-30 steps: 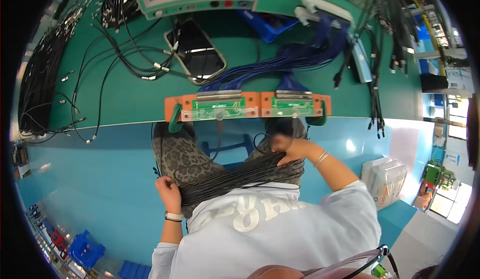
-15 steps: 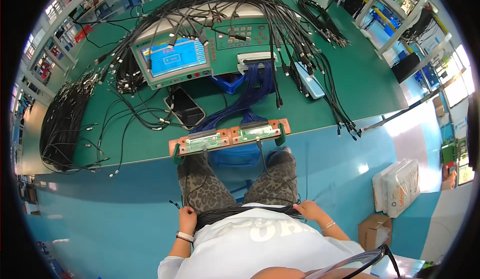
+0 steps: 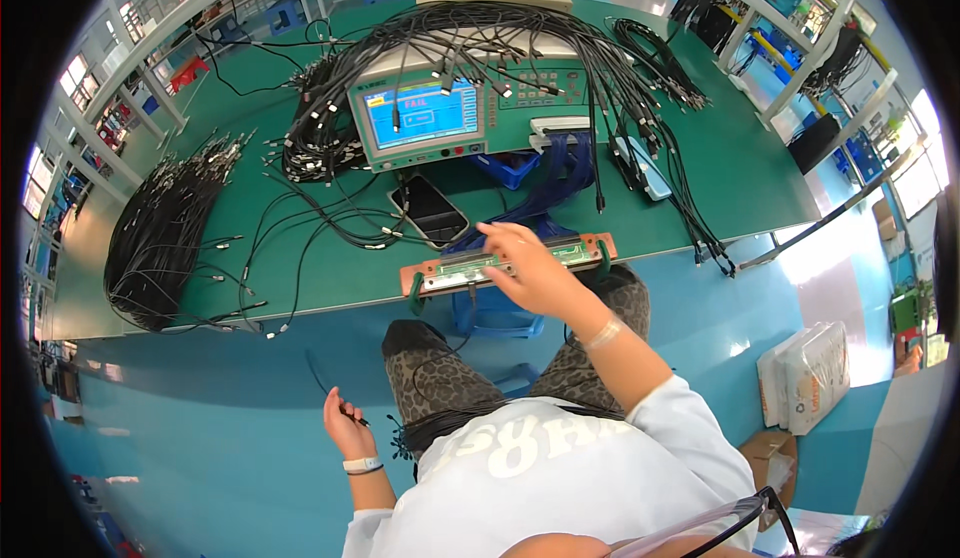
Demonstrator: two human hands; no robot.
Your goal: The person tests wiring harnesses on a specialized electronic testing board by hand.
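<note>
Right hand [image 3: 525, 263] now up on the orange test fixture [image 3: 510, 266] at the green worktop [image 3: 330, 278] edge, fingers spread flat, holding nothing; a second ago it was down at the lap. Left hand [image 3: 343, 425] low beside the knee, pinching a black cable [image 3: 325, 383] end. Cable bundle [image 3: 450, 416] stays across the lap. Tester screen [image 3: 422, 116] lit behind.

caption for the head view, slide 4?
Seated person's right hand reaches onto the orange test fixture at the green bench's edge; left hand holds a black cable by the lap.

Head fisheye, looking down, workbench [image 3: 300, 288] near
</note>
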